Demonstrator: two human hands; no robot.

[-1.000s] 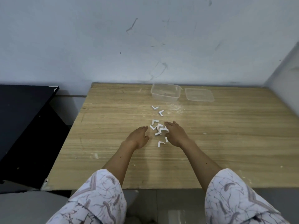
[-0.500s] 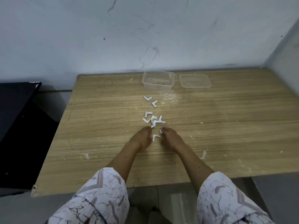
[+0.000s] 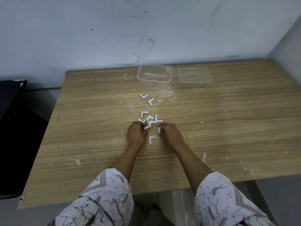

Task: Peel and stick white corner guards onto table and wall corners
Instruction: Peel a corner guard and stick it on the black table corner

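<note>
- Head view: your left hand (image 3: 136, 134) sits at the centre of the frame, its fingers curled down onto the near edge of the cluster of white corner guards (image 3: 150, 121); it seems to pinch one small piece, though the grip itself is hidden under the knuckles.
- Your right hand (image 3: 169, 133) lies just to the right of it, fingers bent with the tips on the table; one curved guard piece (image 3: 159, 130) touches its thumb side, and you cannot tell whether it is held.
- A loose L-shaped guard (image 3: 152, 139) lies flat between your two wrists, touching neither.
- Two more guards (image 3: 143, 96) (image 3: 151, 101) lie apart from the cluster, higher in the frame, toward the clear plastic container (image 3: 154, 75).
- The container's lid (image 3: 194, 75) rests just to the right of it, near the table's far edge.
- The wooden table (image 3: 97, 128) has bare room left and right of your hands; its near edge runs across the lower frame, its left edge slants down to a chipped corner at lower left.
- The grey wall (image 3: 81, 38), scuffed with dark marks, meets the far edge; a second wall closes in at the upper right.
- Dark furniture (image 3: 14, 128) stands at the left of the frame, past the table.
</note>
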